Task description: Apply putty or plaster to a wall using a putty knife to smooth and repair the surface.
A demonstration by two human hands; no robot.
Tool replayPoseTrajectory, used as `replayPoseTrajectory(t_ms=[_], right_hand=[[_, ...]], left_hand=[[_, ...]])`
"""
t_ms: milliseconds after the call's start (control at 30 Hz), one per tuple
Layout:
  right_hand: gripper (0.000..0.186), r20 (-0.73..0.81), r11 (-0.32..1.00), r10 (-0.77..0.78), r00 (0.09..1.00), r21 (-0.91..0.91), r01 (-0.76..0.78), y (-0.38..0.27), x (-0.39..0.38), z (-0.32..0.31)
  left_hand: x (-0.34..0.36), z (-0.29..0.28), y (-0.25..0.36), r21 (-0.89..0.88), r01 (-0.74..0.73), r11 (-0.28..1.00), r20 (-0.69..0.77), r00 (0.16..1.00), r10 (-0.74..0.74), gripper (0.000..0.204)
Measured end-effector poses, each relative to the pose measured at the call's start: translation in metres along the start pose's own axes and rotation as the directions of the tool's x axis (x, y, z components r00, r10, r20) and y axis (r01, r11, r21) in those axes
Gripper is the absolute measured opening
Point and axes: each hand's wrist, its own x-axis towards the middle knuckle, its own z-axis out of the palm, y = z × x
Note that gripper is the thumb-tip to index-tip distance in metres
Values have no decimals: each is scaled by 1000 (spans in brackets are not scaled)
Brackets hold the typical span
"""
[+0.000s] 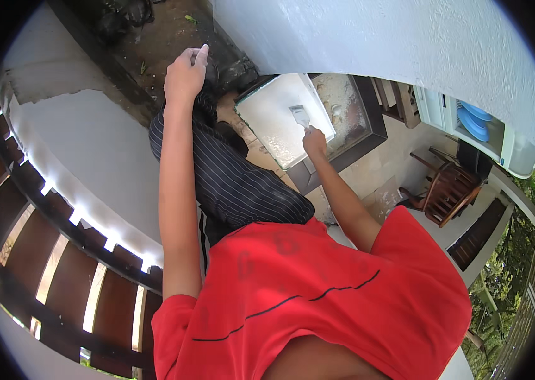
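Observation:
My right hand grips a flat paintbrush, its head over a white rectangular board with green-tinged edges. The board lies on a low dark-framed surface, whose white-spattered middle shows to the right of it. My left hand is raised above my dark striped trouser leg and dark clutter, its fingers curled; I cannot make out what, if anything, is in it.
A white wall borders the top right. At right stand a white rack with blue plates and a wooden chair. A wooden slatted railing and white ledge curve along the left. Dark objects lie at top left.

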Motion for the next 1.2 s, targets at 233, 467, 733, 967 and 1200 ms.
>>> replayPoseTrajectory(t_ms=[233,467,733,967,1200], right_hand=[[22,-20,987,-128,992,-97,125,-13,-3,17],[21,79,977,-128,989,-158,140,-14,-6,42],[19,215,974,-23,976,-214,70,-14,-13,15],[23,3,954,-262,965,-153,259,-42,6,18],[22,138,946,-141,980,-272,174,16,-7,34]], left_hand=[[2,4,-5,57,-51,997,18,999,50,44],[0,13,6,105,-83,991,36,996,80,50],[4,6,-8,157,-35,987,70,997,24,52],[-2,6,-17,185,2,983,101,995,-21,51],[-3,5,-13,112,-45,993,31,999,42,48]])
